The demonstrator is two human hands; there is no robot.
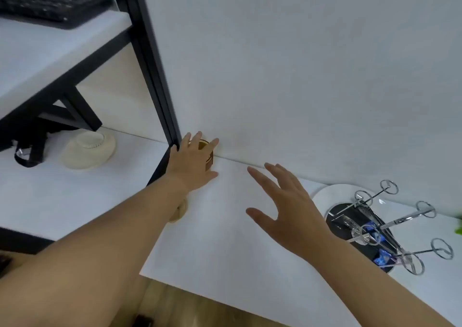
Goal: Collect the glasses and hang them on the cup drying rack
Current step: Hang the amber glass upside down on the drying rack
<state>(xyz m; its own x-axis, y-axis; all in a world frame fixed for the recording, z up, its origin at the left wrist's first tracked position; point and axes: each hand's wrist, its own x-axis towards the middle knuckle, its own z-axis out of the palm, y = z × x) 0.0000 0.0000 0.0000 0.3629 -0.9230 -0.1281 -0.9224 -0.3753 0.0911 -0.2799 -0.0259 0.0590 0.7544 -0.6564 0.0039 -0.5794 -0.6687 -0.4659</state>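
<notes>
An amber glass (209, 159) stands on the white table (212, 246) against the wall, beside the black post. My left hand (190, 161) is over it with fingers spread; the glass shows between forefinger and thumb, and I cannot tell whether they touch it. A second tan, rounded thing (179, 213) peeks out from under my left forearm, mostly hidden. My right hand (287, 209) hovers open above the table, holding nothing. The chrome cup drying rack (390, 224), with ring-tipped arms, stands at the right on a round white base (325, 194). No glass hangs on it.
A black metal shelf post (150, 64) rises just left of the glass. A cream ribbed bowl-like object (88, 149) and a black strap (27, 151) lie under the shelf. A black keyboard (50, 1) rests on the shelf top. The table's front edge runs above the wooden floor (187, 309).
</notes>
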